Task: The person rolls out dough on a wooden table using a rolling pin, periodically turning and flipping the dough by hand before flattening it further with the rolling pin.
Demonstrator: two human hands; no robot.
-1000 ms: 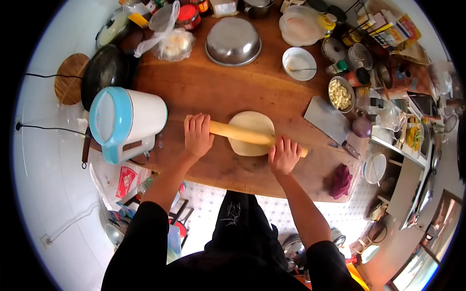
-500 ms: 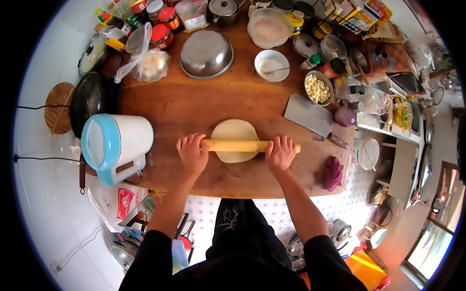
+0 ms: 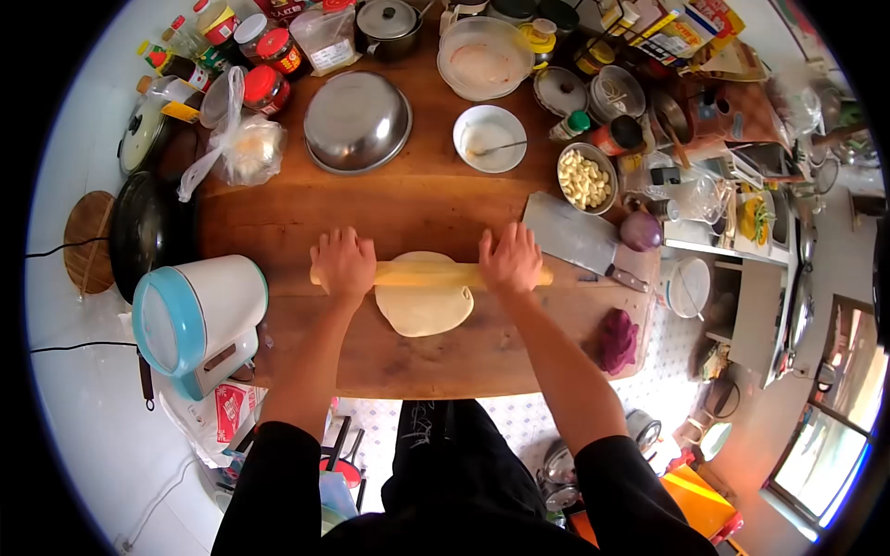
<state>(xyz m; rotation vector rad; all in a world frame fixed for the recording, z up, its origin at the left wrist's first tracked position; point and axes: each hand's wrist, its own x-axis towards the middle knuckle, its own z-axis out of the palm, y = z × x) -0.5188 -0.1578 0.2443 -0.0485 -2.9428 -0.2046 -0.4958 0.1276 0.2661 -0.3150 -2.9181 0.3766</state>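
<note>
A wooden rolling pin [image 3: 428, 274] lies across the far part of a flat, pale round of dough [image 3: 422, 310] on the wooden table [image 3: 306, 347]. My left hand [image 3: 344, 264] is closed over the pin's left end, and my right hand [image 3: 511, 259] grips it near the right end. Most of the dough shows on my side of the pin, with a small strip beyond it. At the dough's right edge, by the pin, there is a small fold or hole.
To the right lie a cleaver [image 3: 579, 236], a purple onion [image 3: 641, 231] and a purple lump [image 3: 618, 341]. A blue-and-white jug-shaped appliance [image 3: 209, 310] stands left. Farther back are an upturned metal bowl [image 3: 358, 120], a white bowl with a spoon [image 3: 489, 139] and a bowl of garlic cloves [image 3: 586, 179].
Both hands have pushed the rolling pin away from me, from the dough's middle to its far part. The camera view has also shifted, and more dough shows on the near side.
</note>
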